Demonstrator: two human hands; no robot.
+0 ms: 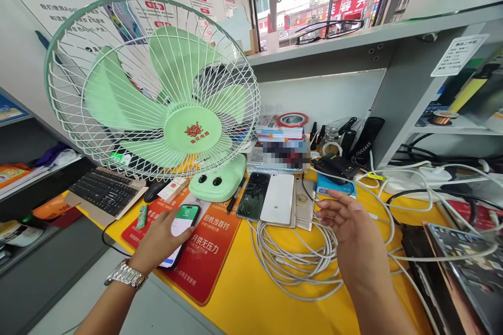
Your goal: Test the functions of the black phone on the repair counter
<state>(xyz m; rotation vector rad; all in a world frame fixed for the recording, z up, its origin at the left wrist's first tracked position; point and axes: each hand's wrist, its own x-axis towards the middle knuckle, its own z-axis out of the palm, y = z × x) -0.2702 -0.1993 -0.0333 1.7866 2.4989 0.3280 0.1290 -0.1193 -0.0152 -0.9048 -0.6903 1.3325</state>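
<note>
My left hand point(159, 241), with a silver wristwatch point(126, 275) on its wrist, holds a black smartphone point(184, 225) whose lit screen shows green and white. The phone rests over a red printed mat point(208, 256) on the yellow counter point(251, 293). My right hand point(348, 233) hangs open above a coil of white cables point(291, 267), touching nothing. Just left of that hand lie a cracked black phone point(253, 196), a white phone point(277, 199) and a gold phone point(304, 204).
A mint-green desk fan point(192, 131) stands at the counter's back left, beside a keyboard point(104, 191) and black mouse point(154, 191). Stacked boxes point(281, 136), a black cordless telephone point(365, 141) and tangled white cords sit behind the phones. Magazines point(463, 272) lie at the right.
</note>
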